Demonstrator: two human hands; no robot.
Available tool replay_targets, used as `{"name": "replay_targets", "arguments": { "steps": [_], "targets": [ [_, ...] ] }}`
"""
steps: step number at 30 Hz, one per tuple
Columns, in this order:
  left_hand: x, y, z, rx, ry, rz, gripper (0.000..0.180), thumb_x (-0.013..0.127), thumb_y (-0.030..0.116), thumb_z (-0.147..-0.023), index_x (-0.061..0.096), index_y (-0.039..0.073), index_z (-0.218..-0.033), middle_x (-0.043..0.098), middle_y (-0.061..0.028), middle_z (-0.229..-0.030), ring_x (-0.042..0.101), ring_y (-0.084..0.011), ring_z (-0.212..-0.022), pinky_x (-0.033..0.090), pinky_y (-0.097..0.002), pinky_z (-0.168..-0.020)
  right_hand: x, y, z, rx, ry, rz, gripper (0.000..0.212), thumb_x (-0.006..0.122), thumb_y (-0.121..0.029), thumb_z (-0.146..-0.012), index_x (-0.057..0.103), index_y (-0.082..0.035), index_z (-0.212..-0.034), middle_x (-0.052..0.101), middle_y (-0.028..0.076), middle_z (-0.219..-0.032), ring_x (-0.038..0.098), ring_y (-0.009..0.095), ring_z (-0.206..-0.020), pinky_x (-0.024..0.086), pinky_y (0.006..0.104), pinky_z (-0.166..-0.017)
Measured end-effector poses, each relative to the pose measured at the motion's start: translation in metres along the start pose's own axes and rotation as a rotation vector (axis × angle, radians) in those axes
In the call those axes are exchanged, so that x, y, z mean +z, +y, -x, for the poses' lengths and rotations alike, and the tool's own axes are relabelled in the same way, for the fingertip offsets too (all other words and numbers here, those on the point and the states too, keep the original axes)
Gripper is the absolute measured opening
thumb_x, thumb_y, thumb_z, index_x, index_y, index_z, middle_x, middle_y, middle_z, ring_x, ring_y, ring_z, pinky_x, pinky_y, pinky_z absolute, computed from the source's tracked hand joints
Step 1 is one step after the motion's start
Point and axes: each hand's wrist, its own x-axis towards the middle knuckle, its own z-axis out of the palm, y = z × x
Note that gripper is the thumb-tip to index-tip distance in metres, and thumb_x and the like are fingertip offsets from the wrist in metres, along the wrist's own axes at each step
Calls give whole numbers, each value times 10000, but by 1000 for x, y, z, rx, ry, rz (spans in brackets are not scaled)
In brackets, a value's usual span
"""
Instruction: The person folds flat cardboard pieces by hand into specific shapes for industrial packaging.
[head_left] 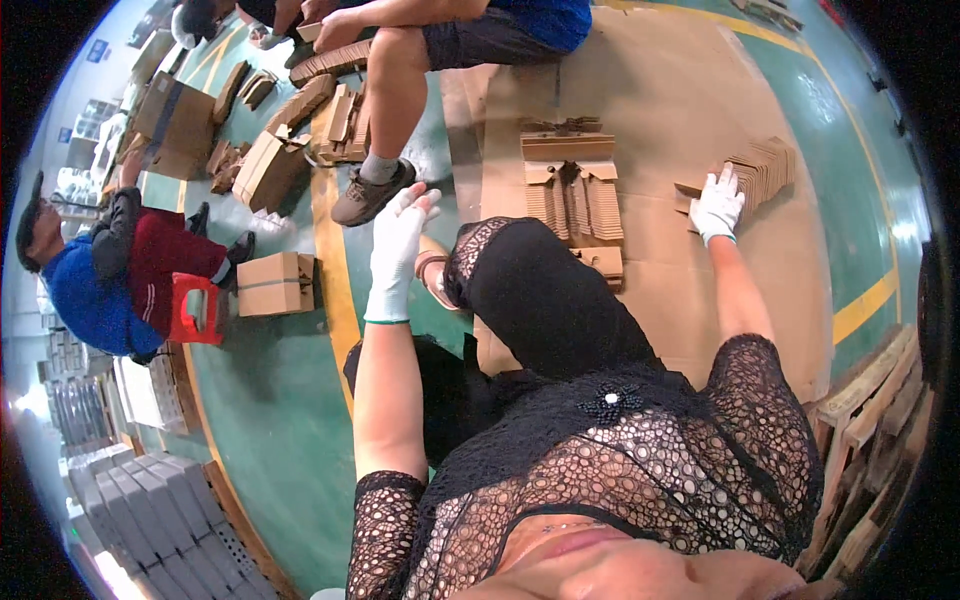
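Observation:
My left hand (398, 250), in a white knit glove, is raised beside my knee, fingers extended and apart, with nothing visible in it. Out to the right, my gloved right hand (718, 208) lies with outstretched fingers against the near left end of a fanned row of folded brown cardboard pieces (762, 172). Part of that end is hidden beneath the hand. Between my hands, beyond my knee, slotted cardboard inserts (572, 200) stand in a longer stack. A large flat cardboard sheet (690, 290) lies under both stacks.
A person's shoe (372, 190) is close to my left hand. Further left, another person sits on a red stool (196, 308) near a closed carton (276, 284). More cardboard bundles (270, 170) lie on the green floor. Wooden pallets (865, 430) stand at the right.

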Motion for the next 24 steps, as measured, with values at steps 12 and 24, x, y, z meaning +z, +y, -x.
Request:
{"name": "replay_targets", "arguments": {
  "steps": [12, 24],
  "targets": [
    [-3, -1, 2, 64, -3, -97, 410, 564, 146, -847, 504, -67, -1192, 613, -142, -1080, 585, -151, -945, 457, -264, -811, -39, -143, 2, -756, 439, -470, 540, 623, -136, -677, 503, -49, -1197, 354, 166, -1384, 364, 311, -1250, 312, 439, -999],
    [1, -2, 4, 310, -27, -128, 402, 593, 101, -799, 552, 15, -1189, 641, -105, -1018, 568, -123, -913, 439, -257, -831, -161, -161, 29, -888, 377, -1016, 317, 572, -15, -740, 577, -53, -1054, 636, 110, -944, 602, 295, -867, 481, 357, -798]
  ]
}}
